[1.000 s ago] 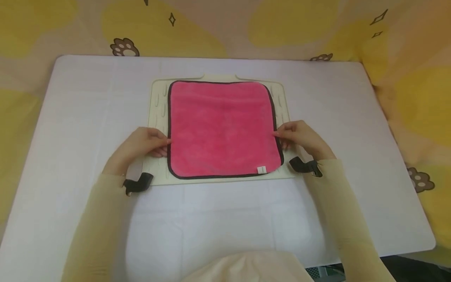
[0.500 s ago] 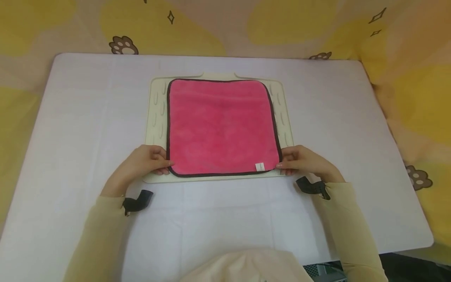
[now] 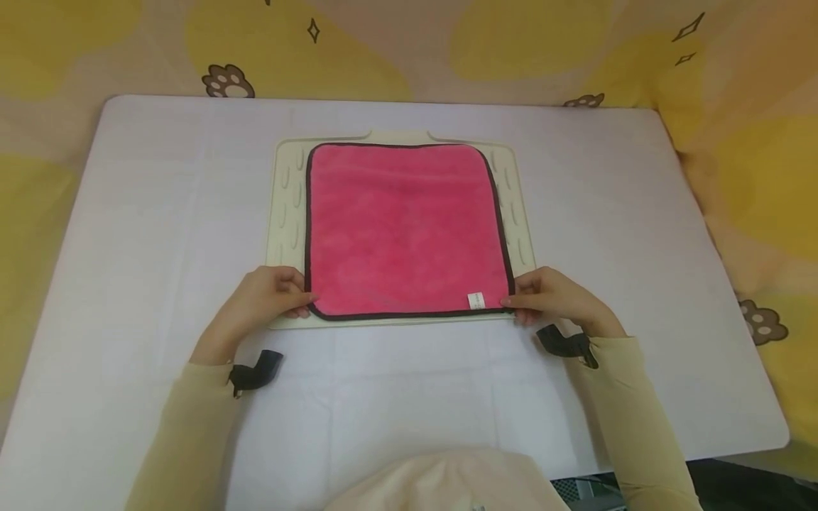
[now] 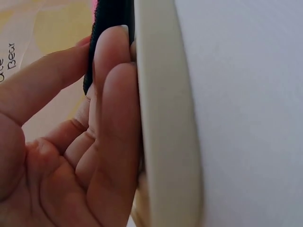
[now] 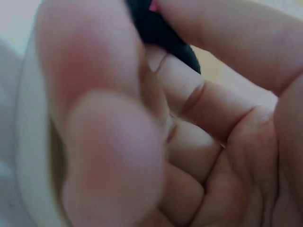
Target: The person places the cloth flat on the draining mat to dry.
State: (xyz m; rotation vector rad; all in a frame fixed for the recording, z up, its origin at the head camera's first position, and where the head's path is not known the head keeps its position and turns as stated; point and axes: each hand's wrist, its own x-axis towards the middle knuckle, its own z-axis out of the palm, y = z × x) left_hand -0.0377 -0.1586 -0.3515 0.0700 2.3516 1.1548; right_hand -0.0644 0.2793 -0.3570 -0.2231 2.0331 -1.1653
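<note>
A pink towel point(image 3: 402, 227) with a dark border lies spread out on a cream board point(image 3: 287, 213). My left hand point(image 3: 258, 301) pinches the towel's near left corner, thumb on top and fingers underneath. At the near right corner, beside a small white tag point(image 3: 476, 301), my right hand point(image 3: 556, 298) pinches the edge the same way. The left wrist view shows the dark border point(image 4: 109, 28) between thumb and fingers, with the fingers against the board's edge point(image 4: 165, 118). In the right wrist view, blurred fingertips point(image 5: 113, 151) sit beside the pale board rim point(image 5: 31, 123).
The board lies on a white table point(image 3: 409, 397). Patterned yellow cloth point(image 3: 409, 50) hangs behind it and along the right side. A black wrist mount sits on each sleeve, the left mount point(image 3: 257, 370) and the right mount point(image 3: 564, 341).
Both hands have slid from the middle of the towel's sides down to its near corners, then stayed there over the last half second. The towel still lies flat on the board.
</note>
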